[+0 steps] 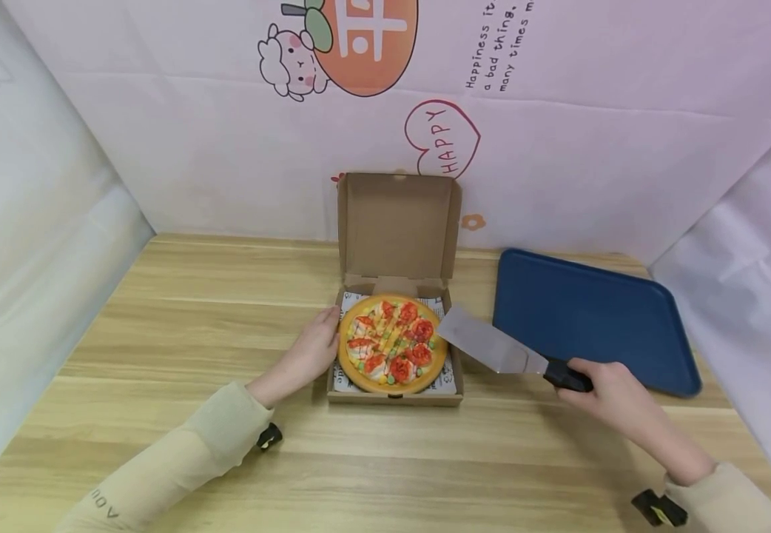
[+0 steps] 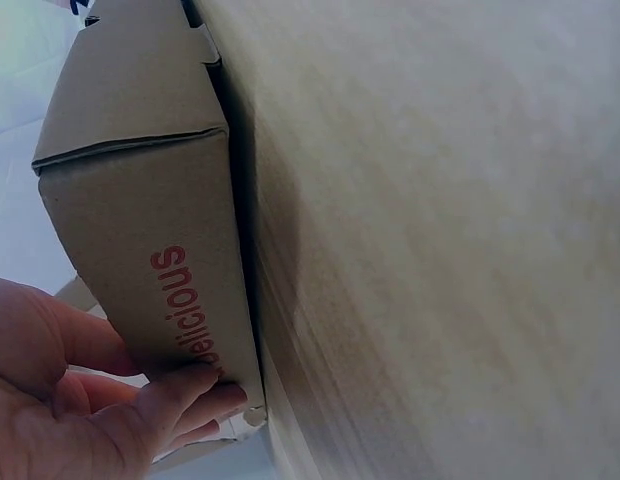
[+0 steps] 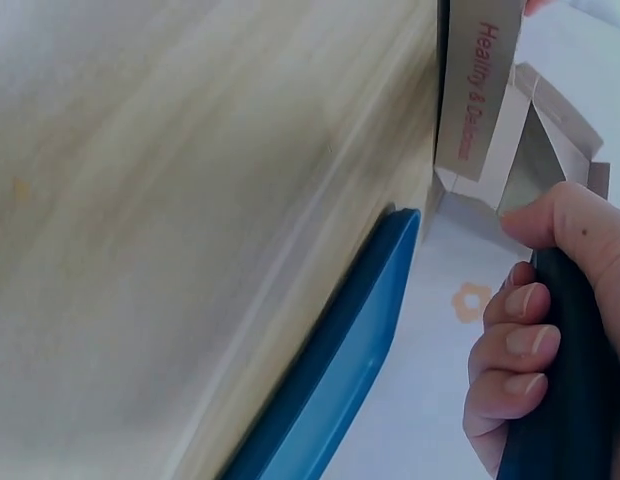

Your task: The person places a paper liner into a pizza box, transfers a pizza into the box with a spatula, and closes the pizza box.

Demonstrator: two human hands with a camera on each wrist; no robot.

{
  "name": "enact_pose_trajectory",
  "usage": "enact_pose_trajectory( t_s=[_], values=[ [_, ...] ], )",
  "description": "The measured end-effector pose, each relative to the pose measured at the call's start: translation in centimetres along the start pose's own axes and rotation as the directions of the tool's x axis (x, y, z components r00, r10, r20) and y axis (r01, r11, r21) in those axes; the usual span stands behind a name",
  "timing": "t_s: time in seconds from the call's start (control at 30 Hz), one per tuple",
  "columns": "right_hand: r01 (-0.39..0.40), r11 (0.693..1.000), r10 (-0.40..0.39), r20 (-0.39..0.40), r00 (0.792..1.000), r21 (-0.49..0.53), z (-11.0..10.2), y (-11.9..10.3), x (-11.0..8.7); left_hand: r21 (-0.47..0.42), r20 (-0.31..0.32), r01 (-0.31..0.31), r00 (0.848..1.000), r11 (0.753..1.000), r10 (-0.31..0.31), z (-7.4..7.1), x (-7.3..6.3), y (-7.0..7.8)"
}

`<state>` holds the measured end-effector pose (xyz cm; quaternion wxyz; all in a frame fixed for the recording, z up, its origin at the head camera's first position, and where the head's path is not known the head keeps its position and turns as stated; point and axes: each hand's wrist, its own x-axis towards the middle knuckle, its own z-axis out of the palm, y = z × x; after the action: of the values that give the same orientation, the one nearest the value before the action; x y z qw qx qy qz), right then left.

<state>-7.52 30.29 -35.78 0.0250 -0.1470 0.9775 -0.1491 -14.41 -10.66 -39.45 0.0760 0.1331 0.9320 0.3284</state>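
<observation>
An open cardboard pizza box (image 1: 395,400) stands mid-table, its lid (image 1: 399,222) raised at the back. Inside, on printed paper (image 1: 343,381), lies a round pizza (image 1: 394,344) with red and green toppings. My left hand (image 1: 319,340) holds the box by its left side wall; in the left wrist view the fingers (image 2: 180,390) are at the wall with red lettering. With my right hand (image 1: 605,389) I grip the black handle of a metal spatula (image 1: 485,342). Its blade points left, the tip overlapping the pizza's right edge in the head view.
A dark blue tray (image 1: 578,318) lies on the right of the wooden table (image 1: 226,296), behind the right hand. A printed white cloth (image 1: 226,163) hangs along the back edge, just behind the box lid. More white cloth stands at both sides.
</observation>
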Motion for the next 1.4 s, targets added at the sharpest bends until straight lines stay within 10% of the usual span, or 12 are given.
enact_pose_trajectory(
  t_s=[0.93,1.4],
  values=[
    [-0.227,0.974,0.227,0.004,0.974,-0.004,-2.4,4.0,-0.2,0.025,-0.019,-0.017,1.000,1.000,0.017,0.0,-0.1,0.0],
    [-0.223,0.974,0.220,-0.084,0.972,-0.038,-2.6,7.6,-0.1,0.016,-0.008,-0.013,1.000,1.000,0.013,0.0,-0.2,-0.1]
  ],
)
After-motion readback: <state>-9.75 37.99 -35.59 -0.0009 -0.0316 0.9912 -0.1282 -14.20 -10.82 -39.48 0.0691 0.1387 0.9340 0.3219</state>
